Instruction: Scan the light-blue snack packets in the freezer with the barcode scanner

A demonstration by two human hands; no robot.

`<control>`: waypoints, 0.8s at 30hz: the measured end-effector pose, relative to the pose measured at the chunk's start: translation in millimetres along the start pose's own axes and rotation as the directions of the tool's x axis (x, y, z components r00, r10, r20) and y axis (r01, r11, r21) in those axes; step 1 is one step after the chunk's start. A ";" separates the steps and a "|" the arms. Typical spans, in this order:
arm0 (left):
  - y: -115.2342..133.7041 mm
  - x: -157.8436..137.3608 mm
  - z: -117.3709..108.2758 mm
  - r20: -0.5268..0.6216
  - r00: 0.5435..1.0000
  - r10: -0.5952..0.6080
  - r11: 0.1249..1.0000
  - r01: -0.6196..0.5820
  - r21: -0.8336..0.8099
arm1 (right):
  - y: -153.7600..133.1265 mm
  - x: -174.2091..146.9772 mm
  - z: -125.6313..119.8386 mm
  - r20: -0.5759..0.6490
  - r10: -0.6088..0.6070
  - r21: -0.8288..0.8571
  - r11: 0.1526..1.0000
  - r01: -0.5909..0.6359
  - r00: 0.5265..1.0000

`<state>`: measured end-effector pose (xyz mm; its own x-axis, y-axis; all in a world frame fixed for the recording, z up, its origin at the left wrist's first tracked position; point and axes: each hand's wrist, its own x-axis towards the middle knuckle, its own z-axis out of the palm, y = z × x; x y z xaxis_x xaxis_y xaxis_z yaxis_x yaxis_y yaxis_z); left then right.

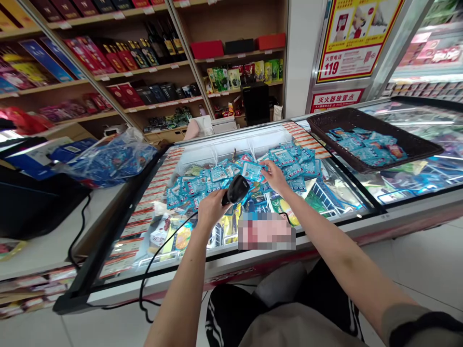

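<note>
A black corded barcode scanner (238,189) is gripped in my left hand (212,208), its head tilted over the glass freezer top. My right hand (274,177) pinches the edge of a small blue packet (252,171) just beyond the scanner. Many similar blue packets (191,189) lie spread in a loose layer on the glass, to the left of my hands and on the right. The scanner's black cord (159,248) runs down past my left forearm.
A dark brown tray (408,140) with more blue packets stands at the right on the freezer. On the left counter sits a clear plastic bag (119,156) of blue packets. Stocked shelves (144,67) rise behind. The freezer's front rim (144,284) is close to my legs.
</note>
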<state>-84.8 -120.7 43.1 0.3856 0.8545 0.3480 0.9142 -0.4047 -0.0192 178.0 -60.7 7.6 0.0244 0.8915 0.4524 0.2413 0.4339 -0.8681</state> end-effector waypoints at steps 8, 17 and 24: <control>-0.2 -8.4 -2.9 0.026 1.000 -0.010 1.000 0.010 -0.012 | 1.1 -17.8 -0.6 -0.056 0.054 0.007 0.999 -0.054 0.997; 4.3 -9.8 -10.2 0.019 1.000 -0.005 1.000 0.005 -0.010 | -10.4 -23.0 5.3 -0.082 0.061 -0.041 0.997 -0.065 0.995; 6.1 -7.6 -12.2 0.007 1.000 -0.001 1.000 0.001 -0.007 | -15.9 -26.2 1.1 -0.093 0.073 -0.050 0.996 -0.078 0.993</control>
<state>-83.7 -133.6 51.8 0.3860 0.8571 0.3411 0.9135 -0.4066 -0.0121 172.5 -90.8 9.4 0.1324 0.9047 0.4049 0.2865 0.3561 -0.8894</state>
